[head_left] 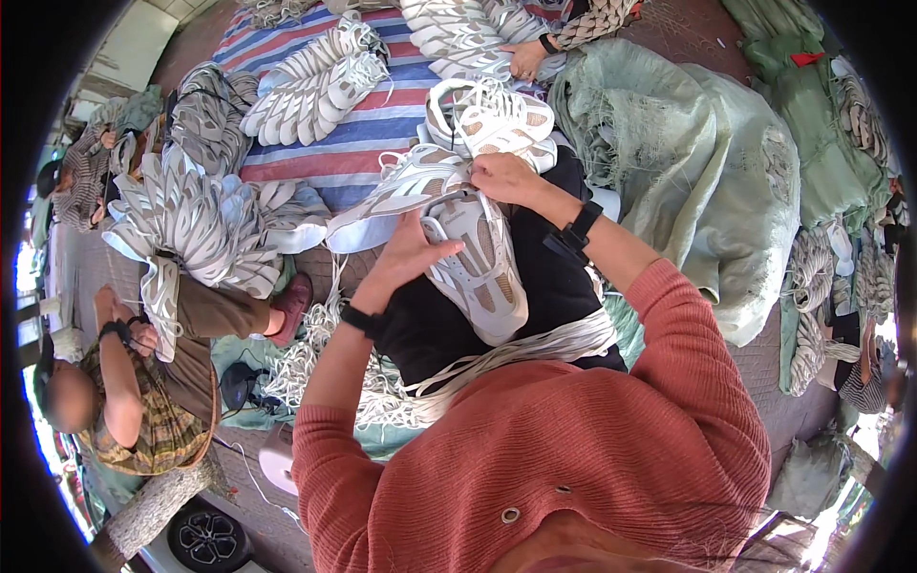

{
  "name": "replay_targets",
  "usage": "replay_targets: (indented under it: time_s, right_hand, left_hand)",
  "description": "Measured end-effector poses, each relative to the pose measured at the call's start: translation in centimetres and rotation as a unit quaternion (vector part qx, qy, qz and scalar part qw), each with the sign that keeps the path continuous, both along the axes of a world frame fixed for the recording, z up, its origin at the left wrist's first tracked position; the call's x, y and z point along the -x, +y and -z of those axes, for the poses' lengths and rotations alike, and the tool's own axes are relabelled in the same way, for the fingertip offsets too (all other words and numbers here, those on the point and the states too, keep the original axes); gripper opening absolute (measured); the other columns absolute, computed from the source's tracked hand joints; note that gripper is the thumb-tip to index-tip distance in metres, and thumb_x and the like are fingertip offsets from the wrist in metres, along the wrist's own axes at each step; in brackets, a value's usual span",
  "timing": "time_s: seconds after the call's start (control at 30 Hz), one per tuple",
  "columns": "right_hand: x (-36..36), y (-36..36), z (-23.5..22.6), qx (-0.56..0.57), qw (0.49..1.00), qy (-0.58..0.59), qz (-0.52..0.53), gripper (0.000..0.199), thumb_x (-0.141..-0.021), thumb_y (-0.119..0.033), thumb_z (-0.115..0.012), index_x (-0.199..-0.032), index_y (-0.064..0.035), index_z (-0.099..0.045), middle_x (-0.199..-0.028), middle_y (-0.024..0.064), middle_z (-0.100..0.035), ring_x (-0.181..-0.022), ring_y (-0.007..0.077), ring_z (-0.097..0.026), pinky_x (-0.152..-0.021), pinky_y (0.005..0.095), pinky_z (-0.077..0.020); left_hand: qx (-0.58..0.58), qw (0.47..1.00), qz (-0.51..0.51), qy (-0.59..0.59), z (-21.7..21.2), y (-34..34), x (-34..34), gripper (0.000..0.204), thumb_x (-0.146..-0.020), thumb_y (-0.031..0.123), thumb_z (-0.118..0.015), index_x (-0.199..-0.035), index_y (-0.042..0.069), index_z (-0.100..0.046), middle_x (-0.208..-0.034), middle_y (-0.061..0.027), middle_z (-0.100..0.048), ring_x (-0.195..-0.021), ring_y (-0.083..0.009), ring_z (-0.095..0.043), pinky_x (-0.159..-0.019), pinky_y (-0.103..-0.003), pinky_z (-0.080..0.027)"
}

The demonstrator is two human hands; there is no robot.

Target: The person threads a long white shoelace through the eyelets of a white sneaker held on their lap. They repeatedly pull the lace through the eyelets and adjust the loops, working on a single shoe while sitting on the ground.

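Note:
A grey-and-beige shoe upper [475, 272] lies over the black cloth [401, 334] on my lap, its toe toward me. My left hand [413, 253] grips its left side, thumb stretched over the upper and the other fingers partly hidden. At its far end my right hand [506, 179] is closed in a pinch; whatever sits between the fingers is too small to make out. A second upper [411, 181] lies just beyond my left hand. More uppers with white laces [492, 115] are piled beyond my right hand. A bundle of loose white laces [535, 355] crosses my lap.
Rows of nested uppers [320, 86] lie on a striped sheet [287, 167] ahead. A co-worker's hand [525, 59] touches a far row. Another person [143, 411] sits at left beside a fanned pile [196, 224]. A pale green woven sack [688, 162] lies at right.

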State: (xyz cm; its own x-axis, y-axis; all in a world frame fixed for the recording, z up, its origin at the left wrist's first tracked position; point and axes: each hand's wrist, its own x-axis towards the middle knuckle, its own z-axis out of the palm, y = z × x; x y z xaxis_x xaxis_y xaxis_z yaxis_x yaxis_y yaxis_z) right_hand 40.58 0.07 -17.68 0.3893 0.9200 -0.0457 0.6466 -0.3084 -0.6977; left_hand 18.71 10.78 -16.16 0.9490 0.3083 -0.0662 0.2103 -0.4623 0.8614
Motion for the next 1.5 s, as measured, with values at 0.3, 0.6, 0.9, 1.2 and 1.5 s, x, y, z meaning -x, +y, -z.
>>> replay_targets:
  time_s: [0.3,0.6,0.9,1.2,1.5]
  right_hand:
    - [7.1,-6.4,-4.9,-0.105,0.988,-0.079,-0.077,0.017,-0.081,-0.019,-0.057,-0.075,-0.0074,-0.068,-0.073,0.0113,-0.065,-0.071,0.0333,-0.064,-0.066,0.0420,-0.0521]
    - [9.4,-6.7,-6.4,-0.084,0.966,-0.218,-0.110,0.051,-0.074,-0.048,-0.076,-0.092,-0.0010,-0.066,-0.087,0.0153,-0.063,-0.082,0.0315,-0.064,-0.070,0.0399,-0.0531]
    - [10.1,-5.0,-3.3,-0.101,0.986,-0.093,0.094,0.023,-0.086,-0.023,-0.060,-0.075,-0.0037,-0.064,-0.072,0.0174,-0.065,-0.072,0.0338,-0.066,-0.066,0.0446,-0.0525]
    - [3.1,-7.3,-1.5,-0.004,0.812,0.550,0.196,0.027,-0.093,-0.021,-0.053,-0.096,0.0023,-0.067,-0.094,0.0111,-0.071,-0.083,0.0177,-0.070,-0.077,0.0305,-0.0560]
    - [2.0,-6.2,-1.9,-0.098,0.971,0.203,0.085,0.037,-0.090,-0.024,-0.063,-0.118,0.0002,-0.060,-0.107,0.0113,-0.067,-0.096,0.0242,-0.065,-0.088,0.0360,-0.0525]
  left_hand:
    - [0.016,0.962,0.148,0.229,-8.1,3.0,1.0,0.055,-0.080,0.032,-0.072,-0.126,0.005,-0.060,-0.117,-0.0098,-0.064,-0.105,-0.0208,-0.058,-0.092,-0.032,-0.045]
    - [-0.341,0.931,0.116,0.056,-8.0,4.3,1.6,0.030,-0.085,0.013,-0.052,-0.111,0.002,-0.063,-0.100,-0.0232,-0.066,-0.090,-0.0392,-0.064,-0.077,-0.049,-0.052]
    - [-0.166,0.975,0.145,-0.029,-4.1,6.4,-9.2,0.025,-0.074,0.014,-0.069,-0.093,-0.002,-0.069,-0.089,-0.0247,-0.068,-0.085,-0.0362,-0.067,-0.076,-0.042,-0.053]
    - [-0.325,0.940,-0.025,-0.100,-4.6,-7.2,2.6,0.034,-0.080,0.022,-0.072,-0.109,0.006,-0.064,-0.108,-0.0164,-0.062,-0.102,-0.0375,-0.060,-0.084,-0.043,-0.050]
    - [-0.081,0.992,-0.097,0.020,-1.7,-3.1,-1.7,0.058,-0.083,0.049,-0.069,-0.122,0.006,-0.063,-0.121,-0.0166,-0.063,-0.114,-0.0293,-0.058,-0.098,-0.041,-0.044]
